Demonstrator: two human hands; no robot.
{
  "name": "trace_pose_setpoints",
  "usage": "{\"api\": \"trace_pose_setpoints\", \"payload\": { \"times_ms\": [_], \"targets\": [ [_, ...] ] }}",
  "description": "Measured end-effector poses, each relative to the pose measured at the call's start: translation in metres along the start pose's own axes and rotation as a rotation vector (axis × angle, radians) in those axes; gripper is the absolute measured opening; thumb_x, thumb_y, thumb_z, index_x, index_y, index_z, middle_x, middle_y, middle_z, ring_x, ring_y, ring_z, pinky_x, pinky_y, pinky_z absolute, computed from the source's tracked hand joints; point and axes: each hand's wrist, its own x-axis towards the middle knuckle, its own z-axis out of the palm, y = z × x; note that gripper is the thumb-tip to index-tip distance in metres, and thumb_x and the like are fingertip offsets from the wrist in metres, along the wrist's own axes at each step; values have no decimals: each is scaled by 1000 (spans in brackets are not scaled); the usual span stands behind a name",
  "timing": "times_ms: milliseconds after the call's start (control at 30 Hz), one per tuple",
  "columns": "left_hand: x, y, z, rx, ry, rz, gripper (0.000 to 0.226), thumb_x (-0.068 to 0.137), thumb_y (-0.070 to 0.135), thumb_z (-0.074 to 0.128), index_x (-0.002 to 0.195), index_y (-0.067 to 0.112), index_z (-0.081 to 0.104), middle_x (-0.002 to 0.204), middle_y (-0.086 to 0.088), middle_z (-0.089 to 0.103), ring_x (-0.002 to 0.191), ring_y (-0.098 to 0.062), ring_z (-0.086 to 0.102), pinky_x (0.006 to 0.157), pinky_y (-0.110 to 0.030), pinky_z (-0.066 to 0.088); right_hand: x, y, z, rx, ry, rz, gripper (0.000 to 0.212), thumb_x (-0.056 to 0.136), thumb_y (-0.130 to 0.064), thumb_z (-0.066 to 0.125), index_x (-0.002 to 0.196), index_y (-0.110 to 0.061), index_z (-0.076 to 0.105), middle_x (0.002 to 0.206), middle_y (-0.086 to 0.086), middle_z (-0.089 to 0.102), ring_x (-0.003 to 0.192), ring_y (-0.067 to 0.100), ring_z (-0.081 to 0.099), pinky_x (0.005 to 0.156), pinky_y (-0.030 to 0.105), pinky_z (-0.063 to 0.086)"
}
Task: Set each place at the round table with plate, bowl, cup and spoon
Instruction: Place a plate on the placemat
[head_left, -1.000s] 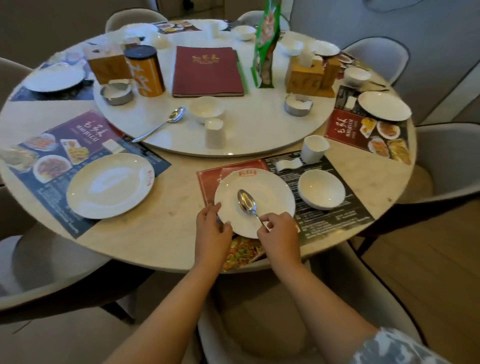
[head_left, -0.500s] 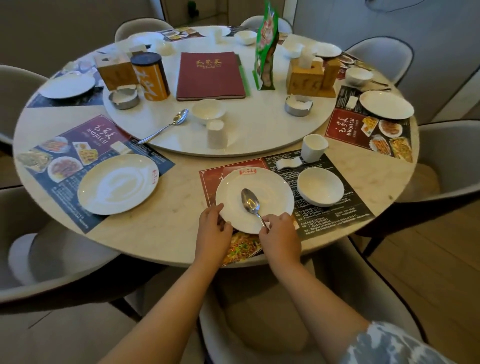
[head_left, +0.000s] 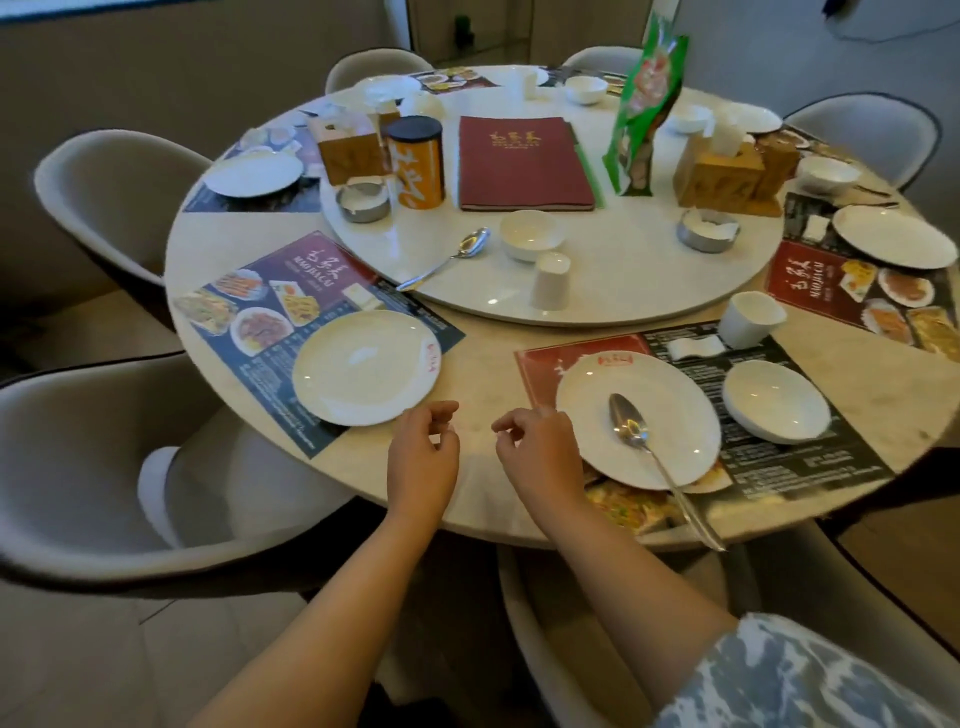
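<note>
At the near place a white plate (head_left: 670, 410) lies on a red-and-black placemat with a metal spoon (head_left: 644, 447) resting on it, handle over the table edge. A white bowl (head_left: 776, 400) sits to its right and a white cup (head_left: 748, 319) behind. My left hand (head_left: 423, 457) and my right hand (head_left: 540, 457) hover empty over bare tabletop between this plate and a second plate (head_left: 366, 366) on the blue placemat to the left. Both hands have loosely curled fingers. On the turntable lie another spoon (head_left: 447, 257), a bowl (head_left: 530, 234) and an upturned cup (head_left: 550, 280).
The turntable (head_left: 623, 291) also carries a red menu (head_left: 522, 161), an orange tin (head_left: 415, 161), wooden tissue boxes (head_left: 727, 174), two ashtrays and a green packet (head_left: 644, 104). Further place settings ring the table. Grey chairs (head_left: 104, 467) surround it.
Both hands have let go of the near plate and spoon and moved left to the gap between the two plates. The view has shifted left too.
</note>
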Motion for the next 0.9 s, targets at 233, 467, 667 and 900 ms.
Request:
{"api": "trace_pose_setpoints", "payload": {
  "times_ms": [233,467,667,900],
  "targets": [
    [69,-52,-87,141,80,-7,35,86,6,59,119,16,64,127,-4,48,121,-19,48,99,-21,31,25,-74,64,191,-51,169,25,87,-15,58,111,-18,63,114,7,51,87,17,54,71,25,39],
    [121,-80,-132,131,-20,-204,59,86,2,56,142,12,40,148,-9,34,127,-25,43,107,-37,38,51,-101,107,354,-35,456,44,87,-12,51,131,-11,45,119,10,60,91,30,64,68,36,55],
    [146,-90,-147,36,-120,-298,48,88,4,57,134,16,51,123,0,61,101,-19,58,83,-31,49,61,-106,115,522,54,601,32,79,3,40,95,-18,57,101,9,63,76,32,67,62,49,60],
    [139,-107,-172,-114,58,-381,50,76,-1,59,122,16,62,110,-1,67,95,-20,60,80,-31,49,65,-131,129,453,35,526,34,82,2,44,106,-17,58,89,-1,57,83,24,60,59,33,53]
  ]
}}
